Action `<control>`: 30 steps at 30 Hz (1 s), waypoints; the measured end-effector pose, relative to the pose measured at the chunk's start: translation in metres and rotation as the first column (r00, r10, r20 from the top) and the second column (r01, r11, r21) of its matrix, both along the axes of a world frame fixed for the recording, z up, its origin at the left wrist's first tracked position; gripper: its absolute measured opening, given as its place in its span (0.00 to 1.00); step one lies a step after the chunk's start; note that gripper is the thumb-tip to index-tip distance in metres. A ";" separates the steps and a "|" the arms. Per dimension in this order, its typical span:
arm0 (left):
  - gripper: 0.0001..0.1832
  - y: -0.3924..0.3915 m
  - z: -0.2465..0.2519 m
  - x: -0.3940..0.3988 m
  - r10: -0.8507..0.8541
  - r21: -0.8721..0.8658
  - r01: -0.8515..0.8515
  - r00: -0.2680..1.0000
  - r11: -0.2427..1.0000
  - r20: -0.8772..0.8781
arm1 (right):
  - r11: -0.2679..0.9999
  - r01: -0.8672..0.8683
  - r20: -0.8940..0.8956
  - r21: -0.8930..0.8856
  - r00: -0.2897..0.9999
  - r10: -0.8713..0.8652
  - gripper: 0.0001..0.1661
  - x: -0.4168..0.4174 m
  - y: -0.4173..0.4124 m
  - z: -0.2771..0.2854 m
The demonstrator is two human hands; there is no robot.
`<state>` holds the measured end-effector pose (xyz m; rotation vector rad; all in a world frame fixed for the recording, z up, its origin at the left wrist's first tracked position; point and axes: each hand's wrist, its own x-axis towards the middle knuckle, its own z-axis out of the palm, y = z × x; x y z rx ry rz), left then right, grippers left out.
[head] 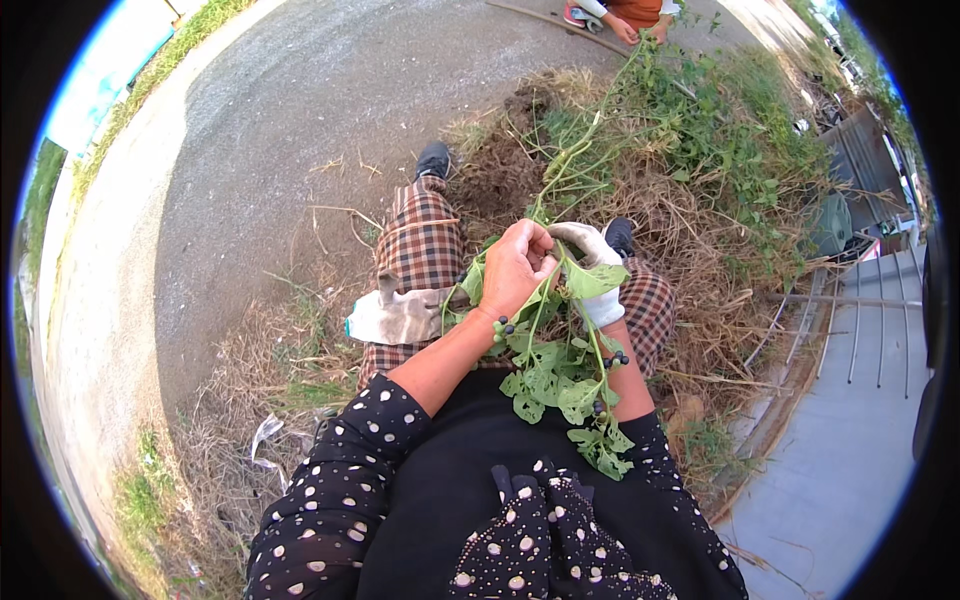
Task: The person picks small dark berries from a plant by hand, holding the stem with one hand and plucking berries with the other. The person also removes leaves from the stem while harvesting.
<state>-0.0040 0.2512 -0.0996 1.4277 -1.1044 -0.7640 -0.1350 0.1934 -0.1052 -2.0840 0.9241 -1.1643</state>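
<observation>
Both of my hands meet over my lap at a leafy green plant [538,375] with clusters of dark berries [616,360] and holes in its leaves. My left hand [516,271] is bare, its fingers pinched on the plant's stem. A white work glove covers my right hand [592,259], which is curled around the same stems. From my hands the long stalks [574,157] run up and away to the right. An empty white glove [397,315] lies across my left thigh. The fingertips are partly hidden among the leaves.
Ahead, another person's hands [626,31] touch the far end of the plants, beside a long pole [551,16]. Dry grass [712,322] and dug soil [502,176] surround my feet. At right are a garden rake's metal tines [879,322] and a grey sheet [840,450].
</observation>
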 end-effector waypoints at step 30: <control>0.09 0.043 0.160 0.025 -0.661 -0.574 0.329 0.374 0.750 -0.650 | 0.941 -0.148 0.347 0.304 0.937 0.036 0.18 -0.016 -0.010 -0.008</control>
